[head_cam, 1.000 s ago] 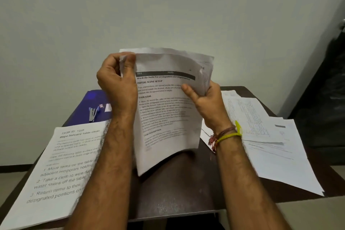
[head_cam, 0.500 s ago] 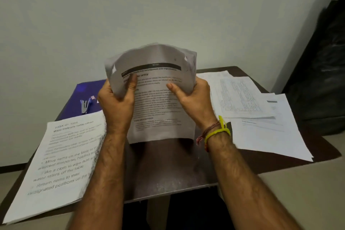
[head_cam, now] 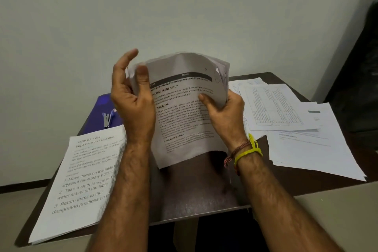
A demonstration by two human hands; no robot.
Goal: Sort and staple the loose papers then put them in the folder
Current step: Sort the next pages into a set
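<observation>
head view: centre of frame, above dark table (head_cam: 196,188).
paper sheaf (head_cam: 184,112): upright, bowed.
right hand (head_cam: 223,112): fingers curled, gripping sheaf's right edge.
left hand (head_cam: 131,98): thumb on sheaf's upper left corner, fingers spread.
folder (head_cam: 98,114): left of centre, stapler (head_cam: 106,119) on it.

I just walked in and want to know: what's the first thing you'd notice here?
The sheaf of papers held up over the middle of the dark table, the right hand gripping its right edge and the left hand at its left edge. Flat stacks lie on either side, and a blue folder sits behind.
</observation>
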